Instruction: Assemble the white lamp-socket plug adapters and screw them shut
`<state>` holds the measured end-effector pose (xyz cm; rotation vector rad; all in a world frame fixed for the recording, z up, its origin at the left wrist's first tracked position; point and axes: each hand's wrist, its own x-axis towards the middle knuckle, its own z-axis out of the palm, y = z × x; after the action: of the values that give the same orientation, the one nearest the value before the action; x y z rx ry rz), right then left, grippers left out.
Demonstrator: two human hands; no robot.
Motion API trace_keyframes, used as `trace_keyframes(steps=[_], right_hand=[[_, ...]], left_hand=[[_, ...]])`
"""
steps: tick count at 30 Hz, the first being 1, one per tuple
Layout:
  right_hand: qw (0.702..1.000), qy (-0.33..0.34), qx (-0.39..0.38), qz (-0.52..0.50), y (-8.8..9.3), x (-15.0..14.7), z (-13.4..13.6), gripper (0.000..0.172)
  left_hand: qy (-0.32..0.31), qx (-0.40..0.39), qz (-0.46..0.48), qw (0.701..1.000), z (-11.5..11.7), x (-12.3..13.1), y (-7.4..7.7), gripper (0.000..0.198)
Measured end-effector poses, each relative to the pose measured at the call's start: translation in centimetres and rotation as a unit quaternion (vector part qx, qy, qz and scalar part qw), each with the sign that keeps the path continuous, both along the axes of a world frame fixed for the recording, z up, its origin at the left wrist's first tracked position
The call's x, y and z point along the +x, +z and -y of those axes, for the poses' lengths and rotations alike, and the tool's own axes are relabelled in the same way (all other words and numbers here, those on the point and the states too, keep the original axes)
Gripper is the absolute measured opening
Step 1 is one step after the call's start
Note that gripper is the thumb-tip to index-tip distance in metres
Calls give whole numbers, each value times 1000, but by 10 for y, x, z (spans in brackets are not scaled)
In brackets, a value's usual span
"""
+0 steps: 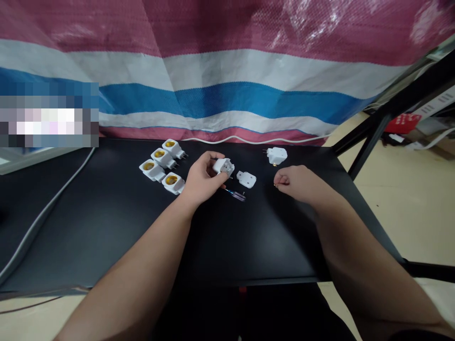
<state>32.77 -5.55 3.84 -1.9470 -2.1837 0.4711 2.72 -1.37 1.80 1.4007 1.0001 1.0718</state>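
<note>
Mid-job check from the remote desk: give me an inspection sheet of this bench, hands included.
surface: black tabletop
job's things: four white lamp-socket adapters with yellow centres, grouped at left; white back plate; white pronged housing; small screwdriver beside the left hand
clutter: red packet on the floor at right
hands: left hand holds a white socket housing; right hand appears to pinch a tiny brass part
cables: grey cable across the table's left; white cable along the back edge
surroundings: striped woven tarp behind; black metal frame at right; cream floor
</note>
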Motion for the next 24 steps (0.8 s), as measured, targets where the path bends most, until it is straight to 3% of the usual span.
trace_keyframes(steps=[6, 13, 19, 24], right_hand=[[987, 144, 54, -48, 1, -14, 3, 13], [946, 191, 169, -201, 1, -38, 8, 10], [925, 180, 237, -235, -8, -52, 13, 12], [912, 168, 269, -262, -12, -60, 17, 17]], left_hand=[[-39, -28, 27, 998, 1, 1, 1, 53], [-113, -60, 70, 989, 4, 2, 3, 62], [-158, -45, 62, 985, 4, 0, 2, 50], [-193, -62, 70, 977, 5, 0, -2, 59]])
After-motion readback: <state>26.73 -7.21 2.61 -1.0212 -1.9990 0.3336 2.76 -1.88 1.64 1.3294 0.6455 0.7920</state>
